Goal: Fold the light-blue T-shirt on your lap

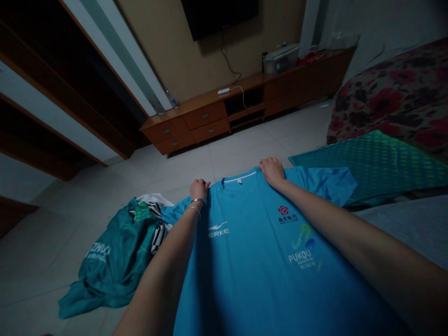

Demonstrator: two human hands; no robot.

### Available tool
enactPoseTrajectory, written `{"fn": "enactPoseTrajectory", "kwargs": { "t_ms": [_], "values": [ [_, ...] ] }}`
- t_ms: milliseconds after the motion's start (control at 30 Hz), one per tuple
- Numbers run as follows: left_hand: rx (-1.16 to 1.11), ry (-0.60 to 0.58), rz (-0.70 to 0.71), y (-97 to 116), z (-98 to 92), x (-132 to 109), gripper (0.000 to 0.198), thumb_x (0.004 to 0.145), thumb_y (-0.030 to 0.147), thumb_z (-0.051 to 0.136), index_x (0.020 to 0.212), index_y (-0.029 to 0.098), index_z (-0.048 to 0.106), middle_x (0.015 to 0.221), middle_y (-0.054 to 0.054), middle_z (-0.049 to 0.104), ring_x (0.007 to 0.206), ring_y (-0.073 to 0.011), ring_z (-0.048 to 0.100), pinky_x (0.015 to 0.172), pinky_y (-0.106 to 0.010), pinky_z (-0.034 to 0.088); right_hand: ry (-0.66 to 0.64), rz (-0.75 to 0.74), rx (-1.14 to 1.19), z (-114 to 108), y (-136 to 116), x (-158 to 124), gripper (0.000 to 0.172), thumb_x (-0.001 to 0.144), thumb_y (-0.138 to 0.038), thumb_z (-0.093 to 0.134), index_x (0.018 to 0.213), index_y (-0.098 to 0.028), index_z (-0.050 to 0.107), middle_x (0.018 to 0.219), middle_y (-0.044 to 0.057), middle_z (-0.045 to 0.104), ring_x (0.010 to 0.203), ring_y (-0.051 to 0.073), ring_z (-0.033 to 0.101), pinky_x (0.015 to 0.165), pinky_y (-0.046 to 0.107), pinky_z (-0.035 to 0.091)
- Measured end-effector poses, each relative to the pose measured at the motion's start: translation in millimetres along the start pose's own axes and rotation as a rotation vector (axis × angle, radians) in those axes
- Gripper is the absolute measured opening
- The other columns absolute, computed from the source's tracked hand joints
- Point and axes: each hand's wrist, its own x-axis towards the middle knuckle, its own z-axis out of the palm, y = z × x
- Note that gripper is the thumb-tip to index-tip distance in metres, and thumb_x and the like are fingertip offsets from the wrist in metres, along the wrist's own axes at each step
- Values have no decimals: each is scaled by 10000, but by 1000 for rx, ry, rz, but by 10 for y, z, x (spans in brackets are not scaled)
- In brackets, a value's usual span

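Note:
A blue short-sleeved T-shirt [252,252] is spread out in front of me, printed side up, its collar pointing away. My left hand [199,189] is closed on the shirt's left shoulder, just beside the collar. On the other side of the collar, my right hand [272,170] grips the right shoulder, fingers curled over the far edge. The right sleeve fans out past my right wrist. Part of the left sleeve shows beyond my left wrist. My forearms cover some of the shirt's sides, and its lower hem is out of view.
A heap of teal clothing [112,256] with striped and white pieces lies on the tiled floor at left. At right is a green patterned cloth [378,163], near a floral-covered piece of furniture [395,93]. A wooden TV cabinet [206,116] stands along the far wall.

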Motion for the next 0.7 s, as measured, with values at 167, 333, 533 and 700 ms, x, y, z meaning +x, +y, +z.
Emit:
{"fn": "enactPoseTrajectory", "kwargs": {
  "t_ms": [167, 333, 533, 700],
  "values": [
    [-43, -275, 62, -630, -453, -16, 446, 918, 455, 343, 955, 148, 664, 953, -75, 686, 864, -181, 616, 741, -246, 443, 14, -90, -83, -107, 231, -203, 341, 951, -298, 385, 1094, -127, 642, 1060, 164, 582, 1025, 276, 441, 824, 357, 310],
    [36, -443, -19, -1172, -782, -259, 266, 569, 302, 720, 787, 164, 657, 763, -31, 682, 711, -184, 594, 633, -234, 428, -34, -151, -144, -46, 439, -292, 303, 935, -306, 429, 1033, -131, 656, 1047, 153, 583, 1018, 270, 445, 823, 354, 308],
    [6, -414, -83, -1346, -1005, -457, 130, 623, 217, 608, 745, 172, 608, 709, 1, 644, 717, -165, 581, 643, -229, 435, 9, -114, -118, 26, 464, -325, 325, 937, -279, 390, 1110, -161, 639, 1057, 134, 582, 1028, 265, 446, 824, 347, 317],
    [-6, -349, -168, -1397, -1157, -560, 181, 602, 254, 696, 754, 177, 637, 755, -14, 665, 744, -184, 620, 685, -252, 465, -62, -102, -152, -76, 406, -316, 332, 928, -202, 358, 1086, -145, 644, 1078, 147, 584, 1027, 267, 463, 813, 350, 339]
  ]
}}
